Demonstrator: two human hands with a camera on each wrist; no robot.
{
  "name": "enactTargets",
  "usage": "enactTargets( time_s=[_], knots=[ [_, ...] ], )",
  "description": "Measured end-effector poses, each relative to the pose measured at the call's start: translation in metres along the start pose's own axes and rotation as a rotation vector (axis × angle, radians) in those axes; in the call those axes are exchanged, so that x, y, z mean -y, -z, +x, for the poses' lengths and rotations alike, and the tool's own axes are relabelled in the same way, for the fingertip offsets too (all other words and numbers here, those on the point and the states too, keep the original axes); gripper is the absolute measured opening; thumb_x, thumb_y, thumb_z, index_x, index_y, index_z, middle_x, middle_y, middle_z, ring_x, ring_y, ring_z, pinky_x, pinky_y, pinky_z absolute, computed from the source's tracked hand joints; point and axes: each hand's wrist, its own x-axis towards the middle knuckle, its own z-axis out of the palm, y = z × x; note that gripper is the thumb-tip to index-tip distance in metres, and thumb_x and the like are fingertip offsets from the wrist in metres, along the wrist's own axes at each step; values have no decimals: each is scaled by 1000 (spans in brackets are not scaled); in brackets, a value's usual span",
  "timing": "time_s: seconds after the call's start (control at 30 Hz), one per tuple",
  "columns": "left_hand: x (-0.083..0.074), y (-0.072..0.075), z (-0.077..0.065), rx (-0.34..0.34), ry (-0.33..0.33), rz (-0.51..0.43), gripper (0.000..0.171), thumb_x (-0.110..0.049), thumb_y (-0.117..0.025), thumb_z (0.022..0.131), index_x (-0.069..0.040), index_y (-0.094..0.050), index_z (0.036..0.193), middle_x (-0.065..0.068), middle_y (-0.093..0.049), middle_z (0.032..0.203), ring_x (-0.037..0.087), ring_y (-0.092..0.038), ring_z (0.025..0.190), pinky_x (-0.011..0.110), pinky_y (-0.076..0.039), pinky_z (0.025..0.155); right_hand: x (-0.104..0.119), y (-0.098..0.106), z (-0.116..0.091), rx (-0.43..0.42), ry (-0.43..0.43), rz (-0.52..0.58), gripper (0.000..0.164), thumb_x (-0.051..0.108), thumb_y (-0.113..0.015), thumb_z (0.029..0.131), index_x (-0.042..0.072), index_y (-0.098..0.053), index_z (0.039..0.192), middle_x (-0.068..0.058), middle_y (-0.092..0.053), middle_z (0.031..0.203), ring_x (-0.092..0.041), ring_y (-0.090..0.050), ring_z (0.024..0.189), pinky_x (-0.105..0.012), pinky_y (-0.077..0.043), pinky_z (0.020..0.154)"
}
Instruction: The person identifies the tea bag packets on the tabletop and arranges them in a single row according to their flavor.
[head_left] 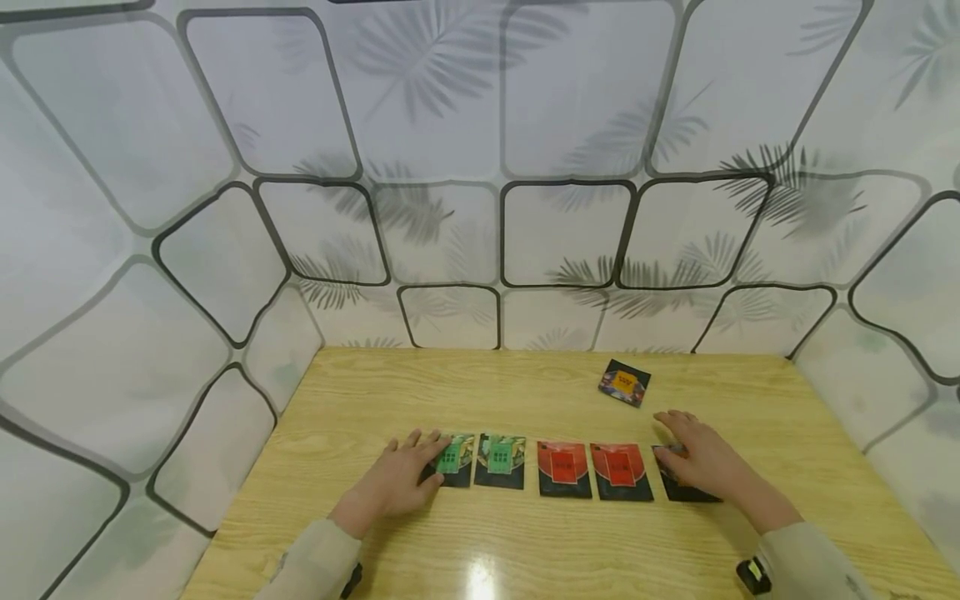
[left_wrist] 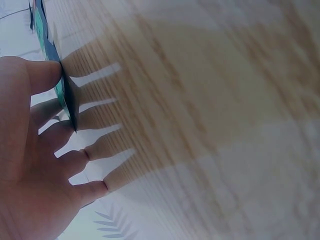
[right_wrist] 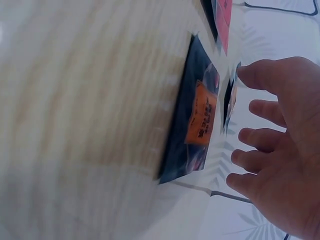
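Observation:
My left hand (head_left: 402, 477) lies spread at the left end of a row of flat packets. Its thumb and fingers touch the leftmost green-and-black packet (head_left: 458, 472), whose edge also shows under the thumb in the left wrist view (left_wrist: 56, 75). Beside it lies a second green-and-black packet (head_left: 501, 461). Two red-and-black packets, a left one (head_left: 564, 469) and a right one (head_left: 621, 472), continue the row. At the right end, my right hand (head_left: 705, 460) hovers with fingers extended over a black packet with an orange label (right_wrist: 201, 115), partly covering it in the head view.
Farther back on the wooden table (head_left: 420, 387) lies another dark packet with an orange label (head_left: 625, 382), turned at an angle. A patterned white curtain (head_left: 562, 233) encloses the back and both sides.

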Motion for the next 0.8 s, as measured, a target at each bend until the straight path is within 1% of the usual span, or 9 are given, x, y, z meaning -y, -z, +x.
enactTargets(
  time_s=[0.13,0.27,0.4,0.6,0.8],
  knots=[
    [0,0,0,2,-9,5,60,-33,-59,108,-15,-43,163,17,-43,167,51,-36,153,75,-29,120,2,3,16,34,-18,-10,54,20,-70,101,-8,-54,144,-41,-53,143,-61,-53,129,-76,-45,101],
    [0,1,0,3,-15,7,60,-33,-59,108,-14,-43,162,17,-43,166,52,-37,153,76,-29,120,2,3,29,60,-40,-14,56,21,-68,102,-7,-51,148,-41,-52,145,-62,-51,131,-76,-45,104],
    [-1,1,0,4,-7,-2,60,-33,-59,108,-15,-43,162,16,-42,167,51,-36,153,76,-29,120,2,1,37,67,-48,-7,57,20,-67,103,-7,-50,150,-42,-50,147,-63,-50,132,-77,-43,105],
    [0,1,0,2,7,6,60,-34,-59,107,-16,-43,163,15,-42,167,50,-36,153,75,-29,120,0,-1,48,66,-54,-8,55,20,-65,103,-9,-51,148,-42,-50,148,-64,-49,133,-76,-42,107],
    [0,1,-1,-2,-1,-8,60,-32,-60,107,-15,-43,162,16,-43,166,51,-37,153,76,-30,119,-2,-7,60,92,-84,2,58,22,-63,104,-11,-48,150,-42,-46,151,-64,-45,137,-75,-41,109]
  ],
)
